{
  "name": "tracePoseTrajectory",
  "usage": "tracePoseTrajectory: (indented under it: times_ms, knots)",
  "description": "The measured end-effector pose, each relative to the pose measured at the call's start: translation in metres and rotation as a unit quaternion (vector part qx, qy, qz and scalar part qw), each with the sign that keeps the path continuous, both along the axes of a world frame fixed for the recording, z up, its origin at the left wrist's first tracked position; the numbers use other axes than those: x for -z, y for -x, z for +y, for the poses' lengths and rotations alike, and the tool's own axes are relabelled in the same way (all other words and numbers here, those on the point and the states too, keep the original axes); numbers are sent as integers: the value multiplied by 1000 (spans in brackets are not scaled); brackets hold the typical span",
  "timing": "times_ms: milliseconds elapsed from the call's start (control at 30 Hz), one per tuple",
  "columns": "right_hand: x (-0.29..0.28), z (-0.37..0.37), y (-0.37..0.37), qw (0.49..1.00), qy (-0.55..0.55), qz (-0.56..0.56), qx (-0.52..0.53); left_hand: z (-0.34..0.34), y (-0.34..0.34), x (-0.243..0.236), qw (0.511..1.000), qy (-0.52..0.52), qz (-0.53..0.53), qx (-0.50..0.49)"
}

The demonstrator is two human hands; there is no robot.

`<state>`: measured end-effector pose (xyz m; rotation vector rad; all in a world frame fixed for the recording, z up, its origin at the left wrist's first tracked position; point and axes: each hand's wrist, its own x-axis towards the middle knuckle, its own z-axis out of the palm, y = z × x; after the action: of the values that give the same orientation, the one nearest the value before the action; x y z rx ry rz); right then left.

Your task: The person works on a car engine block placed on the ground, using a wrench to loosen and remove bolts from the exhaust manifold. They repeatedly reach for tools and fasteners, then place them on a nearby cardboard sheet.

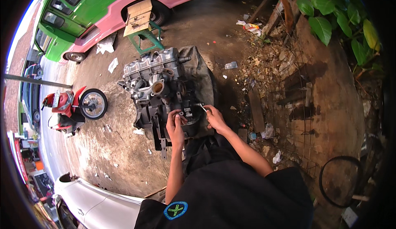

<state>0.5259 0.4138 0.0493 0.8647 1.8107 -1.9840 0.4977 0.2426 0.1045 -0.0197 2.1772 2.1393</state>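
A grey metal car engine [159, 78] sits on the ground in front of me, with a ribbed cover at its far end and a round open port on its upper side. My right hand [216, 120] is closed on a thin silver wrench [203, 107], whose far end meets the engine's right side. At the engine's near part rests my left hand [175, 125], fingers loosely bent and apart beside a small fitting. Nothing shows in its grasp. The dark parts between both hands are partly hidden by my fingers.
Beyond the engine stands a green stool [142, 41] topped with cardboard [138, 16] and small items. A grey cloth [204, 74] lies under the engine. A red motorcycle [66, 105] is at left, a green and pink van [99, 26] behind. Rubble and a black belt [321, 183] lie right.
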Motion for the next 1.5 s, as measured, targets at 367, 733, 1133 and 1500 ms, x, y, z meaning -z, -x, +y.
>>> tracePoseTrajectory:
  times_ms: [367,733,1133,1500]
  knots:
    - [19,-27,49,999,-41,-27,-9,-20,39,17,998,16,-28,46]
    - [21,-37,67,992,-104,-44,-56,-39,69,31,991,54,-38,115]
    - [5,-29,94,989,-34,-111,-89,-39,68,37,992,50,-49,109]
    - [8,-41,89,995,10,-93,-41,-53,54,53,989,55,-65,124]
